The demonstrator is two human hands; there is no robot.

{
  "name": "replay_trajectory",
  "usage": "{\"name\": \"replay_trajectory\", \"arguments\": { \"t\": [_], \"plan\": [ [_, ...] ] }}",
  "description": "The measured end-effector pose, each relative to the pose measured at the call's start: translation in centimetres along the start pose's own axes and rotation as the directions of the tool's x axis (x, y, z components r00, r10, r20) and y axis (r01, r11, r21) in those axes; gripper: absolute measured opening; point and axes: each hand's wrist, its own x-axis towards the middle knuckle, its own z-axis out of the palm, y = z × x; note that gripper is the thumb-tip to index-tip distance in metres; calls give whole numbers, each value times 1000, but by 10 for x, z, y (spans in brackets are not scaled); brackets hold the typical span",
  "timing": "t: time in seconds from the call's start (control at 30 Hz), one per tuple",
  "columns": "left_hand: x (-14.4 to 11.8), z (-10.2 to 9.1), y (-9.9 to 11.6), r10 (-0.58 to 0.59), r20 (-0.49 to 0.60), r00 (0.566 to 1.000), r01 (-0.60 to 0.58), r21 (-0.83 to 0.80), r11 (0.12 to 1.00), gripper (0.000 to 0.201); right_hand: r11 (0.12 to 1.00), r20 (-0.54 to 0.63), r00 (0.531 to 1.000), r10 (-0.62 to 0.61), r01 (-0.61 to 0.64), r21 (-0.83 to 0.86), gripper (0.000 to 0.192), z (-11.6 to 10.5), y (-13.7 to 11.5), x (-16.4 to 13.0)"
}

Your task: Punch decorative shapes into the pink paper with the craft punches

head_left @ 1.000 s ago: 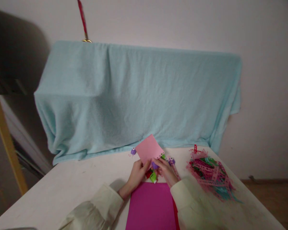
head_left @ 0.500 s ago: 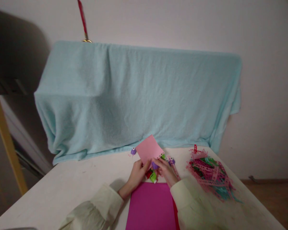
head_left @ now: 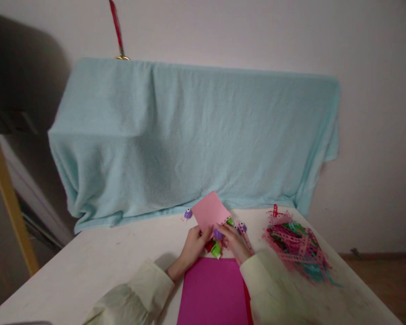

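My left hand [head_left: 193, 246] pinches the lower left edge of a pink sheet of paper [head_left: 211, 210], tilted like a diamond. My right hand [head_left: 234, 240] is closed around a small purple craft punch [head_left: 218, 234] at the sheet's lower corner. Small punched holes run along the sheet's lower right edge. Just below the hands lies a green craft punch [head_left: 216, 249], with a red one [head_left: 209, 245] partly hidden beside it. Another purple punch [head_left: 188, 213] stands left of the sheet, and one more [head_left: 242, 227] shows behind my right hand near a punched pink strip [head_left: 246, 238].
A stack of paper with a magenta sheet [head_left: 214, 291] on top lies between my forearms. To the right is a tangled heap of punched paper strips [head_left: 297, 246]. A light blue towel [head_left: 196, 135] drapes over something behind the white table [head_left: 122, 253].
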Motion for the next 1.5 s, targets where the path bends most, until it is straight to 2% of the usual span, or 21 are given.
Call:
{"name": "replay_trajectory", "arguments": {
  "t": [0.33, 0.77, 1.0, 1.5],
  "plan": [
    [0, -1, -2, -7, -14, 1000, 8, 31, 999, 49, 1000, 3, 1000, 27, -27, -4, 36, 0, -2, 0],
    [-1, -1, 3, -9, -19, 1000, 9, 16, 1000, 50, 1000, -37, 999, -2, 1, -26, 36, 1, -1, -2],
    [-1, 0, -1, -8, -16, 1000, 8, 13, 1000, 50, 1000, -18, 1000, -23, 23, -18, 35, -1, 4, 1],
    [-2, -1, 4, -9, 1, 1000, 9, 22, 1000, 49, 996, -21, 1000, -13, 11, -91, 34, 4, -8, -6]
  ]
}}
